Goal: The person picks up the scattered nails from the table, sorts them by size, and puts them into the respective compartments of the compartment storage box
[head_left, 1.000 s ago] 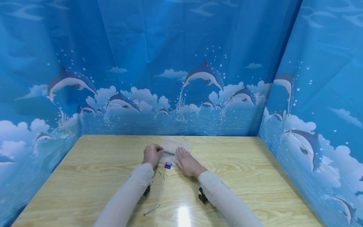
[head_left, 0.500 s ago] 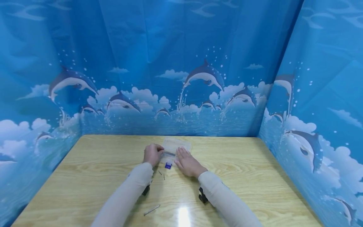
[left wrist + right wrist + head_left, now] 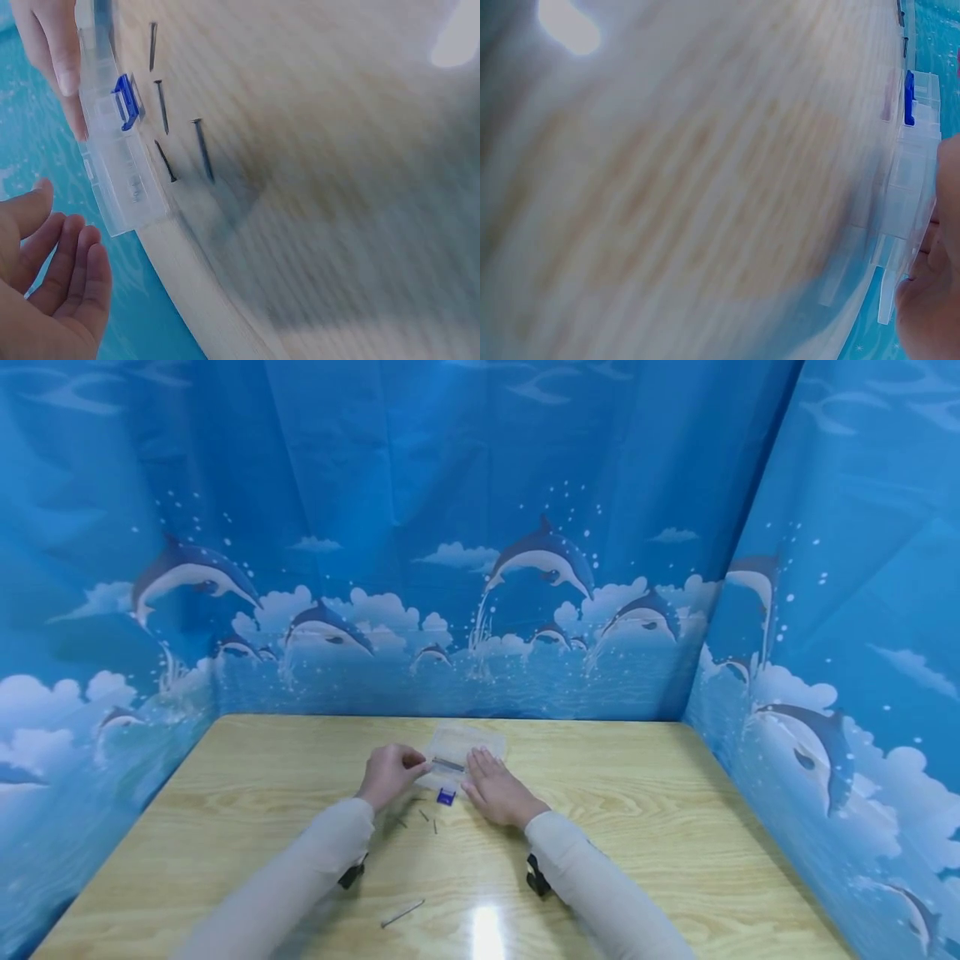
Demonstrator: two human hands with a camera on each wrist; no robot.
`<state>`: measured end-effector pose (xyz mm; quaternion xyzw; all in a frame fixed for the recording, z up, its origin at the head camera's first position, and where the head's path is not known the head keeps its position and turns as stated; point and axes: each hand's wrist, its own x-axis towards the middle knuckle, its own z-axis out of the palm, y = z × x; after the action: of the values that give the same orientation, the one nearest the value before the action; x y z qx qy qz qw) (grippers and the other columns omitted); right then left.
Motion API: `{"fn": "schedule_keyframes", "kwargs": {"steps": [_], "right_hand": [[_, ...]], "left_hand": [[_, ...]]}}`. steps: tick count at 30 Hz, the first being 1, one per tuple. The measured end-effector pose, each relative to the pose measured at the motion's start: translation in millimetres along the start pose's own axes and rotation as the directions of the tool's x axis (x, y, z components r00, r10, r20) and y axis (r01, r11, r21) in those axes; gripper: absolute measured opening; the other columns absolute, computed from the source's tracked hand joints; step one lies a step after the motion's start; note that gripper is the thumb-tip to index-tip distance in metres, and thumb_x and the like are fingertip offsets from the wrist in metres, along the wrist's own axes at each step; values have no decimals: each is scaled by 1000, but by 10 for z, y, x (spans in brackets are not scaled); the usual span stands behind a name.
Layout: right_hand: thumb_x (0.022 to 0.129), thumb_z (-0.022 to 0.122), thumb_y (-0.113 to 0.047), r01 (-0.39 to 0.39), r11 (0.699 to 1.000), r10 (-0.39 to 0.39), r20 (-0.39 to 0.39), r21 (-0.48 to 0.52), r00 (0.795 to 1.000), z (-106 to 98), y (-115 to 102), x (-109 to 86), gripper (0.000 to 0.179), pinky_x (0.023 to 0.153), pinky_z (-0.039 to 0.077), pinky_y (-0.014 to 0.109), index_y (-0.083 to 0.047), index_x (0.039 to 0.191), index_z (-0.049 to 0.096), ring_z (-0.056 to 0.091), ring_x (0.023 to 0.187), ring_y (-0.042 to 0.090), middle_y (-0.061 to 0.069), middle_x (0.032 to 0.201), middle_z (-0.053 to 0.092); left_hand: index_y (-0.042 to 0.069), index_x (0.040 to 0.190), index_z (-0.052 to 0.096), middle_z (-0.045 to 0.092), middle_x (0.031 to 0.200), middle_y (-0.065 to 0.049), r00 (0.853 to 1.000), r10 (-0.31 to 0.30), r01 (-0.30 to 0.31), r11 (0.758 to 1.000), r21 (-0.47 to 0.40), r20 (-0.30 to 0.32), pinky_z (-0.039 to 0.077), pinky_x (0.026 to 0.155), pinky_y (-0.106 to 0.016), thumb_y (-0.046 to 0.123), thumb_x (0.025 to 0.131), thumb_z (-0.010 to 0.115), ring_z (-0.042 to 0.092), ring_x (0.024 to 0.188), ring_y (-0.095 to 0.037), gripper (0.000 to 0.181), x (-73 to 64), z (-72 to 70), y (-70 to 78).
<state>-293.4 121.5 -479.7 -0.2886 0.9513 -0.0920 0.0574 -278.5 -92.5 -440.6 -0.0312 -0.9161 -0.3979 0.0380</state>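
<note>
A clear plastic box (image 3: 468, 741) with a blue latch (image 3: 446, 797) lies open near the far table edge. Inside it, one or more dark nails (image 3: 448, 765) lie along a compartment. My right hand (image 3: 498, 789) rests on the box's right side with straight fingers; the right wrist view shows this hand (image 3: 934, 277) beside the clear plastic. My left hand (image 3: 390, 772) is at the box's left end. In the left wrist view, that hand (image 3: 56, 277) has loosely bent fingers, thumb apart, with nothing visible between them.
Several loose nails (image 3: 202, 150) lie on the wooden table (image 3: 637, 827) in front of the box. A longer nail (image 3: 402, 912) lies nearer the front. Blue dolphin-print curtains (image 3: 480, 610) stand behind and at the sides.
My left hand has drawn back left from the nail in the box, its fingers no longer at the nail's end. A loose nail near its wrist now shows. My right hand stays put.
</note>
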Motion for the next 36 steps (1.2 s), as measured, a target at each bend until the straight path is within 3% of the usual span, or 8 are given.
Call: {"fn": "schedule_keyframes", "kwargs": {"steps": [10, 16, 23, 32, 36], "right_hand": [[105, 21, -40, -3, 1000, 3, 13, 2, 1000, 2, 14, -4, 61, 119, 9, 41, -1, 152, 11, 3, 147, 27, 16, 159, 8], [105, 22, -40, -4, 1000, 4, 14, 3, 1000, 4, 27, -2, 61, 119, 8, 40, -1, 152, 11, 3, 147, 27, 15, 159, 8], [105, 21, -41, -2, 1000, 2, 19, 9, 1000, -23, 32, -2, 62, 119, 8, 41, -1, 152, 10, 3, 147, 27, 15, 159, 7], [105, 23, -38, 16, 1000, -16, 9, 22, 1000, -29, 53, 15, 61, 119, 10, 43, 1, 151, 12, 5, 147, 30, 18, 159, 8], [105, 22, -40, 13, 1000, -13, 21, 21, 1000, -18, 62, 21, 61, 119, 8, 42, -1, 152, 10, 2, 147, 28, 16, 159, 7]], "left_hand": [[0, 100, 71, 72, 90, -5, 995, 42, -37, 997, -61, 88, 56, 73, -31, 16, 82, 76, 65, 78, -14, 24, -489, -209, -192], [3, 94, 72, 71, 85, -2, 993, 46, -43, 999, -34, 111, 55, 69, -26, 16, 76, 79, 63, 74, -11, 24, -793, -282, -278], [8, 95, 73, 71, 87, 0, 983, -25, 22, 1000, 16, 181, 55, 68, -27, 21, 73, 81, 62, 75, -10, 27, -1054, -380, -323], [4, 95, 71, 71, 84, -2, 966, 95, -94, 995, -12, 239, 52, 65, -20, 27, 72, 81, 62, 72, -9, 34, -1319, -415, -425], [4, 94, 72, 69, 82, 2, 957, 88, -85, 996, -23, 275, 51, 63, -18, 30, 71, 82, 60, 70, -5, 36, -1450, -390, -471]]}}
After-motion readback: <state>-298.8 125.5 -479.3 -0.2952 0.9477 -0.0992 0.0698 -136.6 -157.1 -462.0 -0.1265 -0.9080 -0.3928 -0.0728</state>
